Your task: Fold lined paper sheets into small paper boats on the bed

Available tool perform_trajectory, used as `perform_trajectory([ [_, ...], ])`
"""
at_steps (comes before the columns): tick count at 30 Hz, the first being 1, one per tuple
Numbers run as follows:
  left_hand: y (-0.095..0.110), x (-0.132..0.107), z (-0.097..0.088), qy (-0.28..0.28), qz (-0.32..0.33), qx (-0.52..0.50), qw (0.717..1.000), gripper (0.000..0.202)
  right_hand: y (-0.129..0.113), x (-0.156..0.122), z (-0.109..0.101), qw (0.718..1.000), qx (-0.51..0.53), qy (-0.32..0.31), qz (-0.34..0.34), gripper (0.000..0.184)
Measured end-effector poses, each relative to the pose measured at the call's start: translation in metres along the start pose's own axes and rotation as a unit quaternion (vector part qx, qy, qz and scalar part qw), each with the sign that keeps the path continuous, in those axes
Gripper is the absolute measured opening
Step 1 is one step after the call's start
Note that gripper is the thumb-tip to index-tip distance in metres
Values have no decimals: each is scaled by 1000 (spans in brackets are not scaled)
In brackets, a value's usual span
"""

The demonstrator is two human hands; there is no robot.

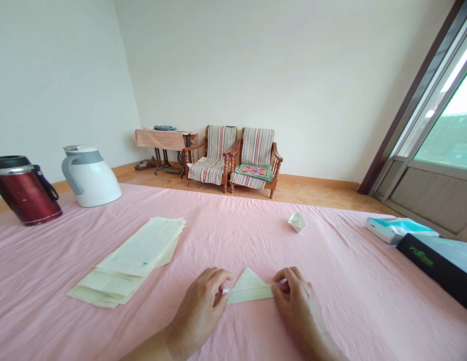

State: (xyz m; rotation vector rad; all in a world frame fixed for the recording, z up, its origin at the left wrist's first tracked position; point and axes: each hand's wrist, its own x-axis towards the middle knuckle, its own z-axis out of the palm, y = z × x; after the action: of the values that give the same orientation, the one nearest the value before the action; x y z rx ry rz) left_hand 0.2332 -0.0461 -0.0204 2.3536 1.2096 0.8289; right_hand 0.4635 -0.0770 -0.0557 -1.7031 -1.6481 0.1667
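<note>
A folded sheet of pale green grid paper (pixel 250 287) lies low in the middle of the head view, its peak pointing away from me and a folded band along its near edge. My left hand (pixel 205 301) pinches the left end of that band between thumb and fingers. At the right end, my right hand (pixel 295 296) has its thumb and fingers closed on the paper. Both palms face inward and hide the paper's outer corners. Beyond my right hand sits a small folded paper boat (pixel 297 221), apart from both hands.
Left of my hands lies a loose stack of grid paper (pixel 131 255). Farther left stand a red thermos (pixel 28 193) and a white jug (pixel 92 178). A tissue pack (pixel 399 228) and a black box (pixel 436 265) lie right, on the pink cloth (pixel 342 281).
</note>
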Motion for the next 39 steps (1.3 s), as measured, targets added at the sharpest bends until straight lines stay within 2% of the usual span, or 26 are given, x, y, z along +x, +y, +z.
perform_trajectory([
  [2,3,1,-2,-2,22,7,1000,33,2,-1,1,1000,17,1,2,13],
  [4,7,1,-4,-10,72,30,997,27,2,-1,1,1000,25,2,4,13],
  [8,12,-1,-6,-65,177,111,976,20,4,0,1,1000,27,1,-11,16],
  [11,12,-3,-7,-83,195,133,968,17,3,-2,-4,998,37,18,-39,21],
  [16,12,-5,-10,-84,195,142,967,17,-17,-11,-20,981,-11,2,-193,28],
  [19,16,-4,-12,-83,204,158,963,18,-29,-14,-23,951,-88,2,-298,37],
  [23,19,-2,-14,-86,210,164,960,17,-33,-15,-16,917,-93,-20,-387,36],
  [26,19,-2,-15,-83,205,158,962,15,-31,-16,-11,914,-108,-47,-388,33],
  [30,17,0,-14,-73,202,150,965,19,-25,-20,-11,917,-140,-8,-375,31],
  [34,17,2,-13,-80,183,159,967,20,-20,-24,-12,926,-189,33,-325,29],
  [39,21,5,-16,-92,182,157,966,20,-24,-28,-13,941,-215,47,-259,28],
])
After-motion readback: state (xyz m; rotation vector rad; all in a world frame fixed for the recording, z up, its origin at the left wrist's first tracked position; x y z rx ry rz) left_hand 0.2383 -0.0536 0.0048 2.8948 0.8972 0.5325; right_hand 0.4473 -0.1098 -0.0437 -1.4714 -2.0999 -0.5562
